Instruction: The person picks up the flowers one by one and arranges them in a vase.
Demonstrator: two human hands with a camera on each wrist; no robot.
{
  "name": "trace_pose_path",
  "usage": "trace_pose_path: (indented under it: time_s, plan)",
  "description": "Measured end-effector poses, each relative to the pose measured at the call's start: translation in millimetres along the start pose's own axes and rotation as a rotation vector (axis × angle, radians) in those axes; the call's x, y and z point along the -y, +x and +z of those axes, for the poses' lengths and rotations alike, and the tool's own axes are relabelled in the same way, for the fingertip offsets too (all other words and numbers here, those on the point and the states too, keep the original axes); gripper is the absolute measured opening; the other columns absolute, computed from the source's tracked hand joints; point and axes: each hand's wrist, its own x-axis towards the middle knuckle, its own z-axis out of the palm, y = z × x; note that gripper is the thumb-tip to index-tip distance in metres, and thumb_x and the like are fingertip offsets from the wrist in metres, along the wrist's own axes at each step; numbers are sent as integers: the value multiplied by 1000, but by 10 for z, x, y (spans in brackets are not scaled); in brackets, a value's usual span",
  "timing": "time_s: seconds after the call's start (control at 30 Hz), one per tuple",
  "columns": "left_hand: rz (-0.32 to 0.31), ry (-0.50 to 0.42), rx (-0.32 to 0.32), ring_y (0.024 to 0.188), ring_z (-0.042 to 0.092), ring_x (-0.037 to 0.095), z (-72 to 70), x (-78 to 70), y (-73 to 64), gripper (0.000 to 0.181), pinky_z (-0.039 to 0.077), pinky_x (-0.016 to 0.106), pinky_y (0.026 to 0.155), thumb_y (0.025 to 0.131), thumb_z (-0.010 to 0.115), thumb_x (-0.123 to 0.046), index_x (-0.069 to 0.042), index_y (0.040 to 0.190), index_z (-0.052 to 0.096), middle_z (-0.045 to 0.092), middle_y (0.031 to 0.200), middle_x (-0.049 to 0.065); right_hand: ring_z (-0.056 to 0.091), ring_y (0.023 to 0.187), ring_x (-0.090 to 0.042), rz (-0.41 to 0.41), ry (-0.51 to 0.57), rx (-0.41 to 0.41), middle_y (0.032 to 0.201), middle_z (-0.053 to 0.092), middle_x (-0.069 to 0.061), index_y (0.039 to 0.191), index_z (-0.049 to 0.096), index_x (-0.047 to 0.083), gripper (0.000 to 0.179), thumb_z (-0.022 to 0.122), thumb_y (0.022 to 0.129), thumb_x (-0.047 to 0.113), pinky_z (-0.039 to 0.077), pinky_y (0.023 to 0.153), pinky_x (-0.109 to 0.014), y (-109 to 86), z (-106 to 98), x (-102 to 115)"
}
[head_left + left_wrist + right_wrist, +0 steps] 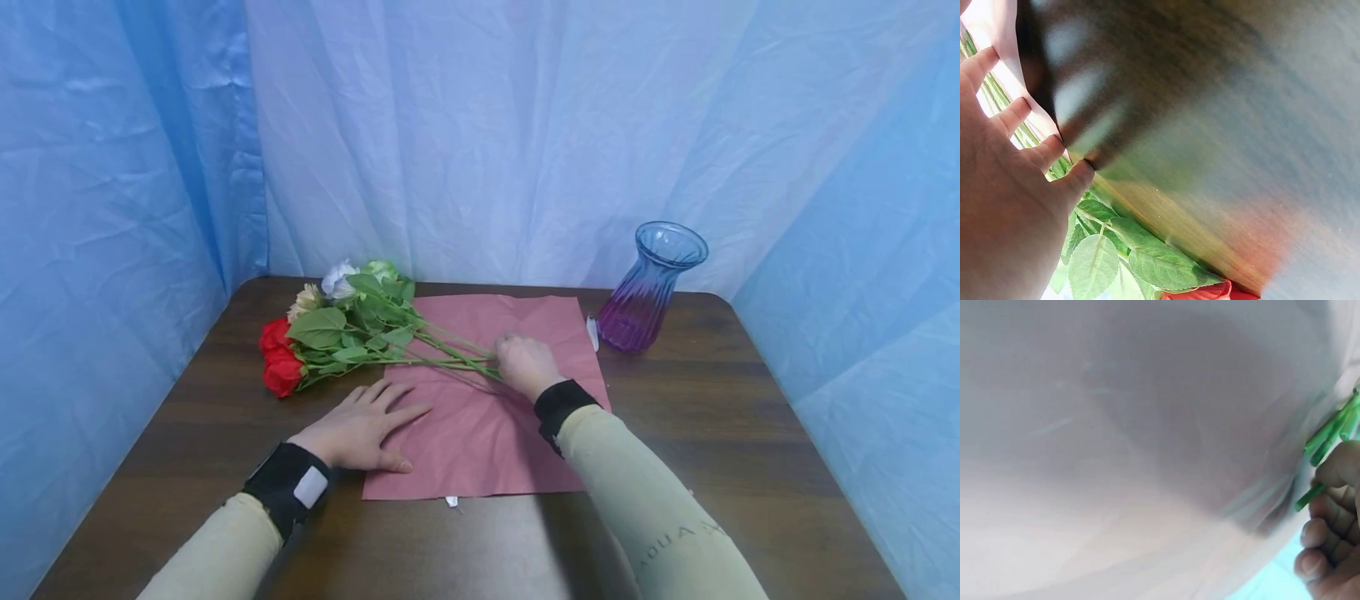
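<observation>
Artificial flowers lie across a pink paper sheet [480,442]: red roses [282,371], a cream flower [305,301], a white flower [339,279] and a pale green flower [382,269]. Their heads point left, past the sheet's edge, and the green stems [457,364] run right. At the stem ends, my right hand [527,363] curls its fingers and pinches a stem [1309,497]; other cut ends [1324,442] stick out beside the thumb. My left hand [358,428] rests with spread fingers on the left edge of the paper, below the leaves [1159,255].
A blue-to-purple glass vase [651,292] stands on the dark wooden table [690,450], right of the paper. Small white pieces show at the sheet's right edge [592,332] and front edge [452,502]. Blue curtains [480,142] enclose the back and sides.
</observation>
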Motion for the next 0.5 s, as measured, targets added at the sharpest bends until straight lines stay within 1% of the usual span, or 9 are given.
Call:
trace_pose_path:
  time_s: [0.1, 0.23, 0.4, 0.5]
  plan:
    - [-4, -1, 5, 151, 21, 43, -2, 4, -4, 89, 19, 72, 117, 83, 69, -70, -34, 159, 38, 29, 164, 11, 70, 94, -24, 7, 13, 14, 95, 68, -2, 90, 66, 12, 6, 69, 88, 8, 58, 79, -46, -18, -20, -18]
    - [-5, -3, 4, 151, 21, 43, 3, 10, -2, 89, 19, 72, 117, 83, 70, -69, -34, 158, 38, 29, 164, 11, 69, 92, -25, 6, 17, 24, 92, 66, -2, 87, 63, 12, 7, 69, 87, 9, 58, 77, -46, -48, -25, -66]
    - [0, -3, 1, 151, 21, 43, 1, 8, 1, 89, 20, 72, 116, 83, 70, -67, -33, 158, 39, 29, 164, 11, 70, 91, -28, 4, 30, 14, 89, 66, -4, 86, 62, 11, 11, 68, 94, 17, 59, 76, -49, -96, -34, -173]
    - [-2, -2, 1, 151, 21, 43, -4, 8, 0, 88, 20, 72, 116, 83, 71, -66, -33, 158, 39, 28, 164, 11, 71, 90, -30, -11, 44, 12, 87, 65, -5, 86, 62, 11, 18, 66, 97, 25, 58, 75, -49, -129, -51, -265]
